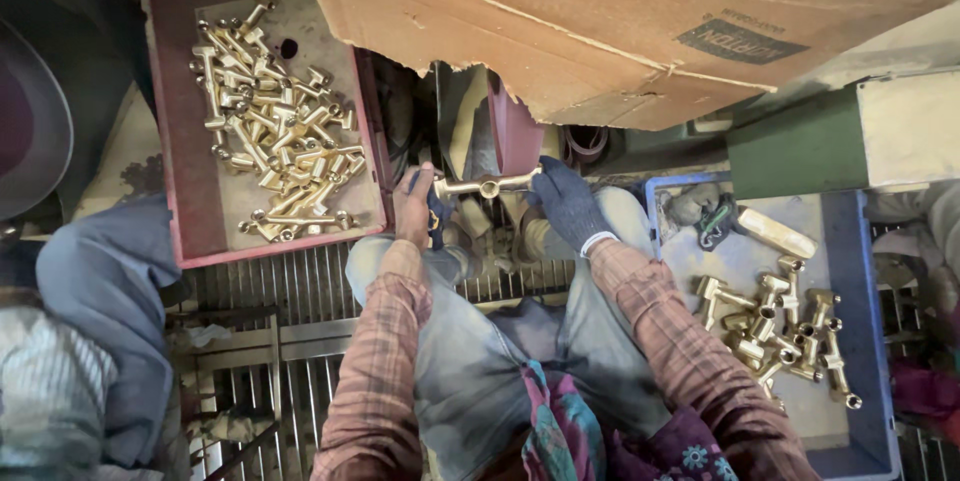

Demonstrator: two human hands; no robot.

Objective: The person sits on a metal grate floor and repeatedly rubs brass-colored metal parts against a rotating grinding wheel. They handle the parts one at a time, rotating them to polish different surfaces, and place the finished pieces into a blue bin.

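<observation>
The left hand (pixel 413 206) and the right hand (pixel 566 203), which wears a dark glove, each have their grip clamped on one end of a long brass fitting (pixel 487 185), holding it level above the person's knees, just under a big sheet of cardboard (pixel 560 21). A red tray (pixel 170 121) full of shiny brass fittings (pixel 270 126) sits to the left. A blue tray (pixel 868 341) with a smaller heap of brass pieces (pixel 775 326) sits to the right.
</observation>
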